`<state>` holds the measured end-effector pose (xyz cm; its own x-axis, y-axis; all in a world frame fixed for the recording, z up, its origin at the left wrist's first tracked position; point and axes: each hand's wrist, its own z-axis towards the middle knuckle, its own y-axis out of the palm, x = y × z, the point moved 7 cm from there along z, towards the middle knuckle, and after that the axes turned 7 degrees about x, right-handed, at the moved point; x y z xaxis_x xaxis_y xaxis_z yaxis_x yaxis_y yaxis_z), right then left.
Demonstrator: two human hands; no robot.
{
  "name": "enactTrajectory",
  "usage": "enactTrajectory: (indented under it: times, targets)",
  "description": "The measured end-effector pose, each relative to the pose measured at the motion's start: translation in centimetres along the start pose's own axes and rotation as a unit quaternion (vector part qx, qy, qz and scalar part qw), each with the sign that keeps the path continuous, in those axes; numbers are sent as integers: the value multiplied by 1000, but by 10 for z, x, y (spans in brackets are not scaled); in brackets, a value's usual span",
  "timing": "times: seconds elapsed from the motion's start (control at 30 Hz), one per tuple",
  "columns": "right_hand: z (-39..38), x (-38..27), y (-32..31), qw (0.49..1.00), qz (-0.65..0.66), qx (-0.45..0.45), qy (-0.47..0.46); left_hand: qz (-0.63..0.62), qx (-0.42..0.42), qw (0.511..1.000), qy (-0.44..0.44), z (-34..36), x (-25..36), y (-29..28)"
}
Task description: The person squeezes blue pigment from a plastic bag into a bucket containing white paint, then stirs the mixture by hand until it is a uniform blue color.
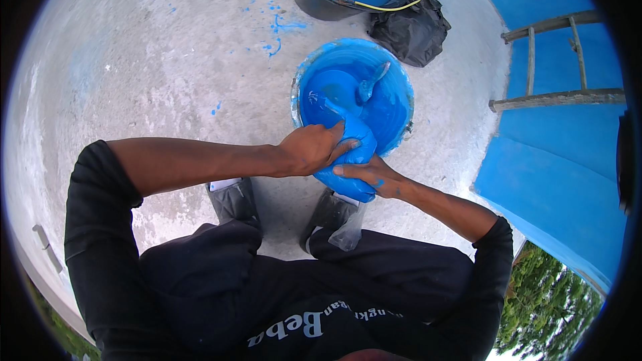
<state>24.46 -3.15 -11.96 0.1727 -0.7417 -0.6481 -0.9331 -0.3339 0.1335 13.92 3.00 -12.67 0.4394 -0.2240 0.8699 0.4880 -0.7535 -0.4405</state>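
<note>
Both hands grip a soft plastic bag of blue paint (361,150), tilted over the near rim of a paint bucket (403,90). My left hand (313,148) is closed around the bag's upper part, near its mouth. Lower down, my right hand (374,175) wraps the bag from the right side, and blue smears mark its skin. A clear, crumpled tail of the bag (348,232) hangs toward my legs. Blue paint (334,90) lies in the bucket, and a paint-coated tool (374,81) leans inside it; its kind is hidden under the paint.
A black bucket of blue liquid (317,3) with a yellow handle stands beyond, beside a crumpled black plastic bag (416,30). A wooden ladder (558,99) leans on the blue wall (548,160) at right. Blue splashes (275,30) dot the concrete floor (174,73).
</note>
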Motion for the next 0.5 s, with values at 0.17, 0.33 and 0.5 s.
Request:
enactTrajectory:
  times: [0.17,0.33,0.5]
  targets:
    - [3,5,-5,997,74,-3,34,4,-3,1000,-7,8,0,-1]
    - [4,8,-8,995,97,8,28,-5,15,1000,-18,12,-3,-1]
    - [5,11,-7,992,119,15,41,9,13,1000,-26,14,-7,0]
